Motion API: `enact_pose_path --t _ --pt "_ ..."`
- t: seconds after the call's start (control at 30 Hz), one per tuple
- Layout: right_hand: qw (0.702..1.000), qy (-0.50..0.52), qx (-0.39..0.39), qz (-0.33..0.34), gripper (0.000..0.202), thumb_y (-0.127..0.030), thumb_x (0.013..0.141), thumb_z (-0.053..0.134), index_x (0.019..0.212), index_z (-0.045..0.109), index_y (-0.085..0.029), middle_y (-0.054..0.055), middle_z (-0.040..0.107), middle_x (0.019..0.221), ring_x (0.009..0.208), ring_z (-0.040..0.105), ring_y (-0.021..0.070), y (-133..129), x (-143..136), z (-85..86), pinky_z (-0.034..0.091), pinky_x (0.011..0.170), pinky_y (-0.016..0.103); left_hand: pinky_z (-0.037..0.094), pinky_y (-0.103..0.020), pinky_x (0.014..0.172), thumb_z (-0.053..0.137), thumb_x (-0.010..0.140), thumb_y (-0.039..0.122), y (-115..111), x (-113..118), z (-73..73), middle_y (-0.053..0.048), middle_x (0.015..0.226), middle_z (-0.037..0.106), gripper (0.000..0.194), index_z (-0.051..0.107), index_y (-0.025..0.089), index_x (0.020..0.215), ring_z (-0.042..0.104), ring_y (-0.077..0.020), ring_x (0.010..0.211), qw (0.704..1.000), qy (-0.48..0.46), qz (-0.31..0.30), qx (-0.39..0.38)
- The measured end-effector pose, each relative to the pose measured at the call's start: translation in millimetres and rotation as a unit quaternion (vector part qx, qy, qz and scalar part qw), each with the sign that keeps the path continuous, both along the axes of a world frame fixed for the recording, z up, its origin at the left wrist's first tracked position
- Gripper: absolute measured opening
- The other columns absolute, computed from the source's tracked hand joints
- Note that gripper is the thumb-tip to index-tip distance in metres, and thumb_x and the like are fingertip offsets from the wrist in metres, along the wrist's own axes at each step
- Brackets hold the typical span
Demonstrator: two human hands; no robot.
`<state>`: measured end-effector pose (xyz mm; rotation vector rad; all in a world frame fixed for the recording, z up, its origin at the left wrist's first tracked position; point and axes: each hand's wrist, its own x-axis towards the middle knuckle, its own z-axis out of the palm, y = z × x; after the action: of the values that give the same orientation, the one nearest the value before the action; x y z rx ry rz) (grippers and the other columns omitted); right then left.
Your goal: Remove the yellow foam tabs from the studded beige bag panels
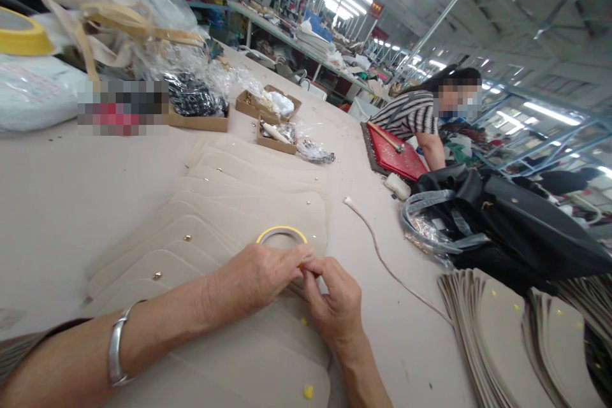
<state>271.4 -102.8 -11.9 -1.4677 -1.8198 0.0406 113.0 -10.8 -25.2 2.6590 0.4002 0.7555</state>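
Observation:
A roll of yellow tape is gripped in my left hand, its ring showing above the fingers. Close against it, my right hand pinches at the roll's near edge with thumb and forefinger; the tape end between the fingertips is too small to see well. Both hands are over overlapping beige panels fanned out on the table. Metal studs sit in several of the panels. Small yellow tape pieces stick to the nearest ones.
Small cardboard boxes of hardware stand beyond the panels. A cord, a black bag and stacked beige panels lie right. Across the table, a person in a striped top leans near a red board with a hammer.

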Motion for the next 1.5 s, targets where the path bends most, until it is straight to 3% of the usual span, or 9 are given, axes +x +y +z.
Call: enact_pose_path --t 0.2,0.33,0.5,0.63,0.9,1.13,1.27,1.37,1.5 --pt "0.997 -0.038 0.058 -0.045 0.016 -0.006 0.083 0.051 0.081 0.062 -0.017 0.001 0.063 0.066 0.059 0.057 0.0121 1.6 -4.1 -6.1 0.045 0.058 0.023 0.033 -0.027 0.053 0.042 0.09 0.008 0.7 0.5 1.1 0.003 0.071 0.057 0.014 0.046 0.021 0.086 0.054 -0.0146 0.06 1.0 0.015 0.009 -0.005" --pt "0.99 0.092 -0.033 -0.102 0.012 -0.013 0.08 0.055 0.076 0.066 -0.017 0.0 0.064 0.064 0.055 0.057 0.0113 2.4 -12.2 -2.1 0.045 0.055 0.022 0.029 -0.028 0.05 0.04 0.088 0.006 0.2 2.4 4.8 0.003 0.065 0.053 0.016 0.046 0.019 0.081 0.048 -0.0141 0.054 0.999 -0.012 0.031 0.02" --pt "0.888 0.385 -0.191 -0.161 0.017 -0.032 0.077 0.063 0.069 0.063 -0.016 -0.004 0.058 0.05 0.042 0.052 0.0098 10.0 -4.4 -4.6 0.042 0.043 0.02 0.033 -0.026 0.052 0.034 0.092 0.009 -2.3 2.0 8.9 0.001 0.066 0.052 0.021 0.049 0.018 0.082 0.048 -0.0135 0.056 0.997 -0.053 0.018 0.06" --pt "0.849 0.437 -0.231 -0.185 0.026 -0.04 0.072 0.071 0.074 0.066 -0.014 -0.002 0.062 0.054 0.045 0.056 0.0098 15.3 19.5 -13.3 0.046 0.046 0.02 0.037 -0.026 0.056 0.039 0.094 0.013 -1.5 2.3 3.8 -0.001 0.071 0.055 0.017 0.052 0.018 0.084 0.05 -0.0153 0.063 0.994 0.034 0.054 0.089" --pt "0.889 0.36 -0.235 -0.159 0.029 -0.043 0.078 0.067 0.08 0.069 -0.014 -0.001 0.061 0.059 0.053 0.055 0.011 16.5 23.2 -26.4 0.047 0.051 0.021 0.045 -0.03 0.062 0.049 0.092 0.014 -0.7 10.4 8.9 -0.007 0.089 0.059 0.009 0.057 0.018 0.089 0.054 -0.0228 0.083 0.973 0.219 0.062 0.022" --pt "0.96 0.124 -0.18 -0.173 0.021 -0.035 0.085 0.058 0.082 0.069 -0.018 0.0 0.065 0.062 0.054 0.056 0.0128 21.6 19.2 -23.7 0.046 0.056 0.023 0.046 -0.032 0.06 0.048 0.09 0.009 -0.4 10.4 7.0 -0.008 0.088 0.058 0.012 0.056 0.018 0.092 0.053 -0.0245 0.081 0.976 0.206 0.068 0.022" --pt "0.947 0.145 -0.187 -0.217 0.028 -0.038 0.083 0.062 0.101 0.063 -0.016 -0.005 0.06 0.052 0.046 0.055 0.0131 17.6 21.0 -25.5 0.044 0.049 0.022 0.046 -0.032 0.062 0.047 0.09 0.009 -0.9 9.5 3.8 -0.008 0.087 0.057 0.012 0.055 0.018 0.09 0.053 -0.0238 0.081 0.979 0.185 0.074 0.044" --pt "0.936 0.202 -0.196 -0.214 0.027 -0.042 0.085 0.06 0.093 0.064 -0.017 -0.002 0.065 0.057 0.048 0.059 0.0133 11.1 21.7 -28.3 0.046 0.047 0.022 0.047 -0.032 0.065 0.047 0.091 0.01 -1.2 8.2 2.4 -0.008 0.09 0.057 0.011 0.055 0.018 0.091 0.053 -0.023 0.082 0.979 0.179 0.091 0.025" --pt "0.959 0.132 -0.158 -0.193 0.024 -0.037 0.087 0.056 0.084 0.07 -0.018 0.001 0.069 0.064 0.055 0.062 0.0138 9.4 17.8 -30.2 0.047 0.054 0.022 0.049 -0.033 0.074 0.045 0.092 0.009 5.1 6.2 0.9 -0.009 0.099 0.056 0.013 0.053 0.017 0.096 0.055 -0.0211 0.087 0.982 0.151 0.11 0.006"
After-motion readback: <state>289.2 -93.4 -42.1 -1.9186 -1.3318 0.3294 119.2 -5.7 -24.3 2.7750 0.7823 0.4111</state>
